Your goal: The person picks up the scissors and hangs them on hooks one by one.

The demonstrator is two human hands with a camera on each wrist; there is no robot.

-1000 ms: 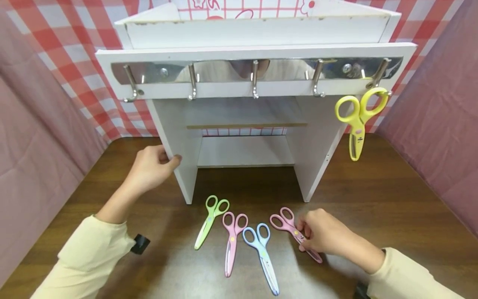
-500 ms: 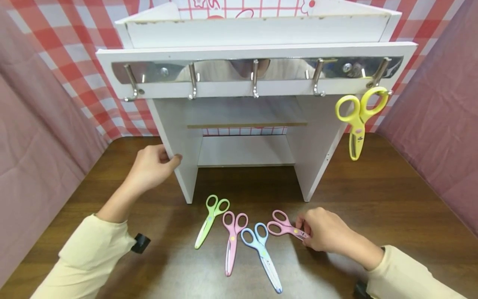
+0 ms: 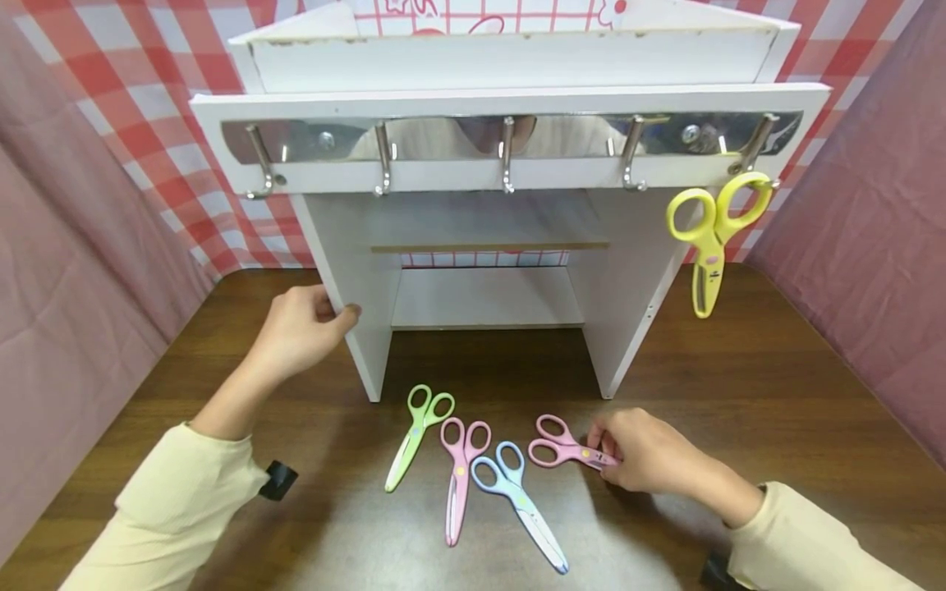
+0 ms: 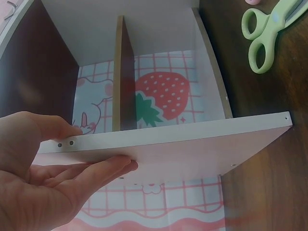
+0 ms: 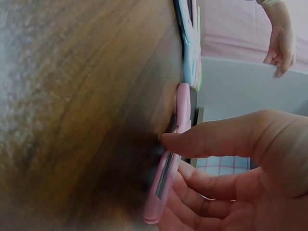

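My left hand (image 3: 303, 332) grips the left side panel (image 4: 183, 139) of a white shelf unit, thumb on one face and fingers on the other. At the right, my right hand (image 3: 650, 451) pinches the blade part of a pair of pink scissors (image 3: 565, 446) low over the table, its handle loops pointing left. In the right wrist view the thumb lies on one side of the pink scissors (image 5: 166, 175) and the fingers on the other. Blue scissors (image 3: 523, 507), another pair of pink scissors (image 3: 459, 480) and green scissors (image 3: 418, 435) lie to the left.
Along the unit's top front runs a metal rack (image 3: 443, 138) with several hooks. Yellow scissors (image 3: 709, 238) hang by one loop from its rightmost hook. Pink cloth (image 3: 66, 246) flanks the wooden table (image 3: 769, 394), and red checked cloth (image 3: 170, 107) hangs behind.
My right hand has turned the held pink scissors, so the loops now point left. The blue scissors' loops have shifted left and their tip right. My left hand has stayed on the panel.
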